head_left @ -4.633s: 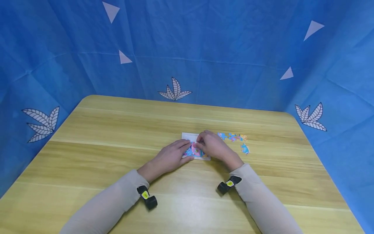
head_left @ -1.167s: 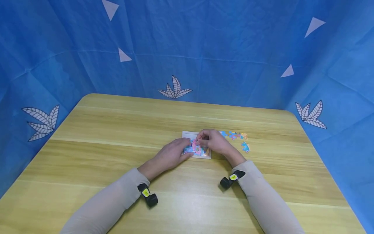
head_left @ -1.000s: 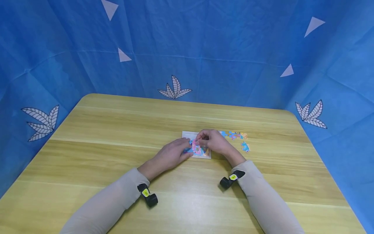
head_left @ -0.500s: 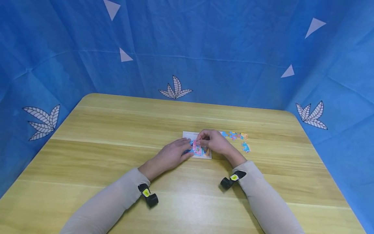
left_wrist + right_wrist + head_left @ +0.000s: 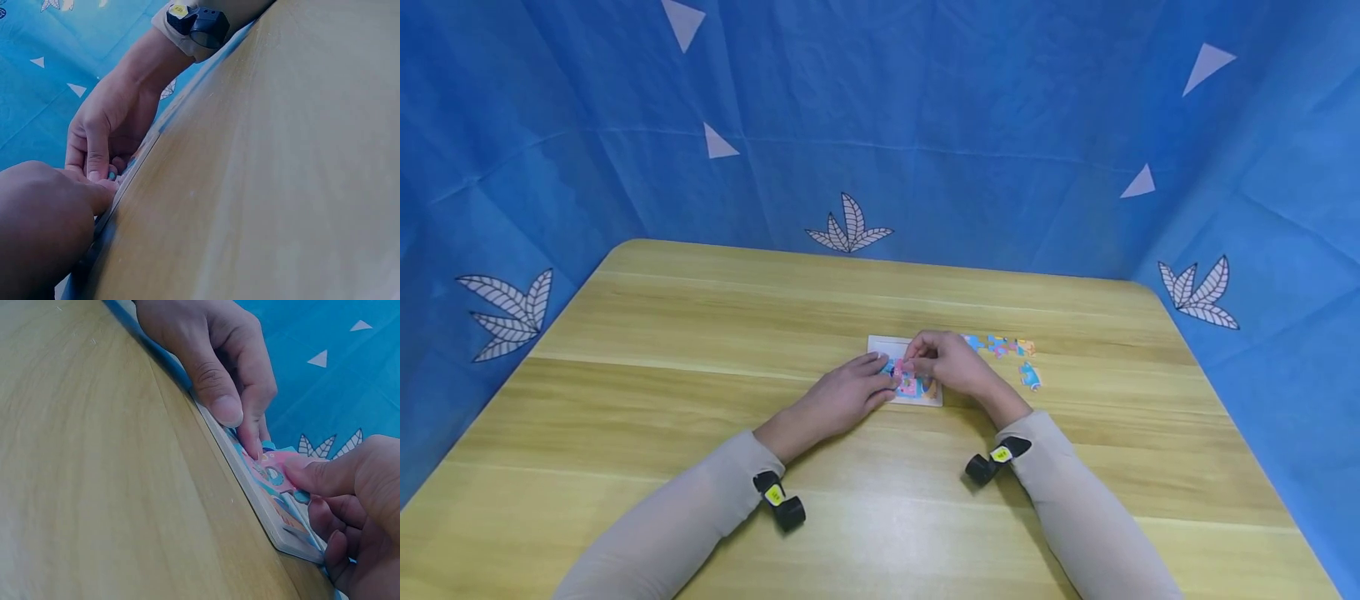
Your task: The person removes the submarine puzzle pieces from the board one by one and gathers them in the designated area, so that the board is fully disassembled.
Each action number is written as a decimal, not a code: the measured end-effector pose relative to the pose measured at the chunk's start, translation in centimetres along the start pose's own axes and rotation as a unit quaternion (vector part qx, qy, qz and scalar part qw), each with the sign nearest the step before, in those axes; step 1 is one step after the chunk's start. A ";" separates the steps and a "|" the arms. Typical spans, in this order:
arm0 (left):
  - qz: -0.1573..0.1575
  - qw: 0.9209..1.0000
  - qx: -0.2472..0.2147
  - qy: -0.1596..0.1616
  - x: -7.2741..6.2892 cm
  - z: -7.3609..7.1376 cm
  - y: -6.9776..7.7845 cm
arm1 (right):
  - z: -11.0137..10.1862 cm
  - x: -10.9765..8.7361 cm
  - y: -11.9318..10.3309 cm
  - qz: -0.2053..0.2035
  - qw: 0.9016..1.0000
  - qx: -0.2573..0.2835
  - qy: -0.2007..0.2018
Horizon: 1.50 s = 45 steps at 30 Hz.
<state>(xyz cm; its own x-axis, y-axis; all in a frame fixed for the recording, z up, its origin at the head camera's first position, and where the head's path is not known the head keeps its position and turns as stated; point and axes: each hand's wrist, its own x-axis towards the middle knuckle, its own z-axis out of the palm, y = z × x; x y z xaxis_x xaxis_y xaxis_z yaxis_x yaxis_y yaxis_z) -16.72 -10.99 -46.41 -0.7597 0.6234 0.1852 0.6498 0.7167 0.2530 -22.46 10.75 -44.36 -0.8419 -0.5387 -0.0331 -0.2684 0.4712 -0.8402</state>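
A small white-framed jigsaw puzzle board [image 5: 930, 403] lies on the table, partly filled with pink, blue and orange pieces. My left hand [image 5: 841, 395] rests over its left side, thumb at the near edge and a fingertip pressing down on the pieces. From the other side, my right hand [image 5: 952, 364] pinches a pink puzzle piece [image 5: 282, 461] between thumb and fingers, just above the board's middle. In the right wrist view the piece sits tilted, beside the left fingertip. Both hands hide parts of the board.
Several loose puzzle pieces [image 5: 997, 346] lie in a row right of the board, behind the right hand. One blue piece [image 5: 1030, 377] lies apart, nearer the right forearm. A blue cloth [image 5: 1000, 125] hangs behind the wooden table [image 5: 700, 317].
A left finger has shifted right, from the board's left side onto the pieces near the pink one. The right hand keeps its pinch and has hardly moved in the last second.
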 end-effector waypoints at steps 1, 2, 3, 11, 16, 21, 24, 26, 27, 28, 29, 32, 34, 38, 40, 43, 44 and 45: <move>0.000 1.000 0.000 -0.002 0.0 0.0 0.0 | 0.0 0.0 0.0 0.001 1.000 0.002 0.002; 0.001 1.000 0.000 -0.004 0.0 0.0 0.1 | 0.0 -0.1 0.0 0.002 1.000 0.004 0.004; 0.001 1.000 0.001 -0.005 0.0 -0.1 0.1 | 0.0 -0.1 0.1 0.002 1.000 0.006 0.007; 0.015 1.000 0.020 0.001 -0.1 0.0 0.0 | 0.4 -0.2 0.2 0.006 0.999 -0.006 0.033; 0.022 0.999 0.042 -0.003 -0.3 0.0 0.1 | 0.6 0.0 -0.1 0.028 0.997 -0.061 0.034; 0.044 0.997 0.068 0.008 -0.5 -0.1 0.1 | 0.5 0.3 -0.3 0.035 0.996 -0.077 0.026; 0.046 0.997 0.069 0.008 -0.5 -0.1 0.2 | 0.5 0.4 -0.4 0.034 0.996 -0.076 0.025; 0.047 0.997 0.065 0.004 -0.5 -0.2 0.2 | 0.5 0.3 -0.5 0.038 0.996 -0.073 0.024; 0.047 0.997 0.064 0.001 -0.6 -0.1 0.2 | 0.5 0.3 -0.5 0.042 0.996 -0.070 0.023; 0.048 0.997 0.062 0.001 -0.6 -0.1 0.3 | 0.4 0.2 -0.6 0.046 0.997 -0.065 0.021; 0.048 0.997 0.063 0.000 -0.5 -0.1 0.3 | 0.4 0.2 -0.6 0.052 0.997 -0.058 0.019; 0.055 0.996 0.071 0.000 -0.5 -0.1 0.3 | 0.4 0.2 -0.9 0.075 0.997 -0.031 0.012; 0.055 0.996 0.074 -0.003 -0.5 -0.1 0.3 | 0.3 0.3 -1.1 0.093 0.995 -0.019 0.006; 0.042 0.996 0.072 -0.017 -0.6 -0.1 0.3 | 0.0 0.8 -1.4 0.124 0.992 -0.022 -0.007; 0.037 0.997 0.069 -0.020 -0.6 -0.1 0.3 | -0.2 1.0 -1.6 0.131 0.991 -0.036 -0.014; 0.042 0.996 0.072 -0.016 -0.6 -0.1 0.3 | -0.5 1.4 -1.9 0.139 0.989 -0.049 -0.022; 0.046 0.996 0.073 -0.013 -0.6 0.0 0.3 | -0.6 1.5 -1.9 0.141 0.988 -0.051 -0.024; 0.049 0.996 0.074 -0.009 -0.6 0.0 0.2 | -0.7 1.5 -2.0 0.144 0.988 -0.051 -0.025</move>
<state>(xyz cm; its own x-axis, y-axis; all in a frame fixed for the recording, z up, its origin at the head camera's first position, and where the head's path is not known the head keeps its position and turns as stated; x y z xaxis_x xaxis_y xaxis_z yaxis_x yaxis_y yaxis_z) -16.13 -11.17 -46.41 -0.6925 0.6975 0.1843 0.7187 0.6892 0.0922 -23.54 9.47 -42.39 -0.8668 -0.4051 -0.2908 -0.0700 0.6763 -0.7333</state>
